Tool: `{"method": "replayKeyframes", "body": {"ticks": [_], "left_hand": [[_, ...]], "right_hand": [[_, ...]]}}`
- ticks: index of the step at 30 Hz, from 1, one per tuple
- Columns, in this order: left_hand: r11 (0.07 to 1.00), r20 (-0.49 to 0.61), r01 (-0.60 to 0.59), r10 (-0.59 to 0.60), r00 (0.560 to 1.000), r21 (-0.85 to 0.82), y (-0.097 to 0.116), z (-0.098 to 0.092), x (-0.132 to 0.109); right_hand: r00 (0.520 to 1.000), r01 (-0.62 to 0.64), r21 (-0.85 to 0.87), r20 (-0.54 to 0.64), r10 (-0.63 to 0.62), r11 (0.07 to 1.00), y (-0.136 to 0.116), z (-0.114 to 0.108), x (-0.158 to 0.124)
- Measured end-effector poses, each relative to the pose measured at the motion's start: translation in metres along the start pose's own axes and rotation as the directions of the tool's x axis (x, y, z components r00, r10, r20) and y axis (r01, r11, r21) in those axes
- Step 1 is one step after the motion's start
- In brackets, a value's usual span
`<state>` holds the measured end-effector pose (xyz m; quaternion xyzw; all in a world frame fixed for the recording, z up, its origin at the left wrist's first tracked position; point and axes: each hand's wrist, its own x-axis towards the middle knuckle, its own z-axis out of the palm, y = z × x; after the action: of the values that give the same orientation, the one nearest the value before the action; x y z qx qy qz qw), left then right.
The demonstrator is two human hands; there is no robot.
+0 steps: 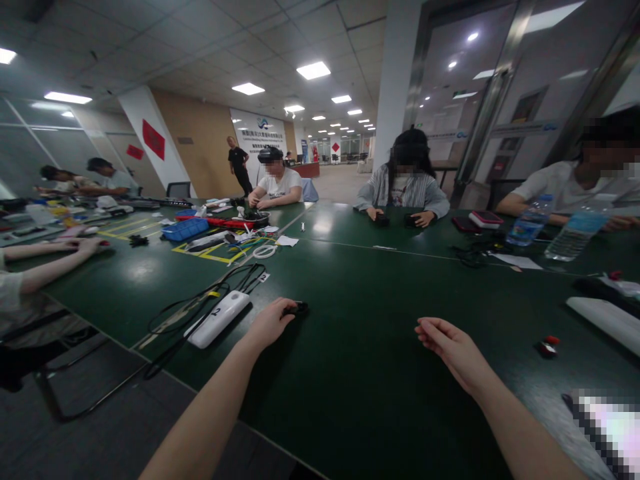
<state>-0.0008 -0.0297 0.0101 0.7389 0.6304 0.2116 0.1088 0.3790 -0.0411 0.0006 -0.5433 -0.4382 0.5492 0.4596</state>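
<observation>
My left hand (270,323) rests low over the dark green table (350,393), its fingers closed around a small black object (300,309). Only one end of that object shows past the fingertips, so its kind is unclear. To the right, my right hand (450,350) is held just above or on the tabletop, fingers curled together with the thumb against them. Whatever is inside those fingers, if anything, is hidden. Left of my left hand lies a white oblong device (220,320) marked "2", with black cables (200,297) beside it.
A small red and black item (549,345) and a pixelated screen (607,427) lie at the right. Beyond are two water bottles (575,233). A blue tray (185,230) and loose wires (245,243) are at the far left. Several people sit around the table.
</observation>
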Motion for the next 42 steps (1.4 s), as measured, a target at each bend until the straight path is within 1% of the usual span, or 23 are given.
{"method": "replayKeyframes", "body": {"ticks": [4,8,16,19,21,24,27,35,38,42], "left_hand": [[0.999,0.000,0.024,-0.024,1.000,0.029,0.001,0.000,0.000],[0.999,0.015,0.013,-0.014,1.000,0.043,0.002,0.000,0.000],[0.969,-0.025,-0.110,0.119,0.993,0.221,0.004,0.002,0.001],[0.959,-0.039,-0.147,0.161,0.986,0.242,0.005,0.002,0.001],[0.961,-0.037,-0.161,0.174,0.984,0.227,0.005,0.002,0.002],[0.975,-0.012,-0.149,0.153,0.988,0.162,0.004,0.003,0.002],[0.985,-0.021,-0.126,0.129,0.991,0.118,0.003,0.004,0.002],[0.992,-0.028,-0.064,0.067,0.997,0.108,0.006,0.007,0.003],[0.994,-0.028,-0.023,0.026,0.999,0.104,0.006,0.007,0.003],[0.998,-0.022,0.058,-0.057,0.998,0.036,0.001,0.006,0.003]], "right_hand": [[1.000,-0.005,0.004,-0.007,0.005,1.000,-0.002,0.001,-0.001],[1.000,-0.002,0.001,-0.010,0.002,1.000,-0.001,0.001,0.000],[1.000,0.006,-0.003,-0.015,-0.006,1.000,-0.002,0.002,0.000],[1.000,-0.005,-0.005,-0.015,0.005,1.000,-0.003,0.002,-0.002],[1.000,-0.011,-0.005,-0.012,0.011,1.000,-0.004,0.003,-0.003],[1.000,-0.007,-0.005,-0.015,0.007,1.000,-0.006,0.004,-0.004],[1.000,-0.007,-0.003,-0.012,0.007,1.000,-0.007,0.004,-0.005],[1.000,-0.011,0.008,-0.010,0.011,1.000,-0.005,0.004,-0.004],[1.000,-0.016,0.021,-0.017,0.016,1.000,-0.008,0.005,-0.006],[0.999,-0.023,0.032,-0.027,0.024,0.999,-0.012,0.007,-0.008]]}}
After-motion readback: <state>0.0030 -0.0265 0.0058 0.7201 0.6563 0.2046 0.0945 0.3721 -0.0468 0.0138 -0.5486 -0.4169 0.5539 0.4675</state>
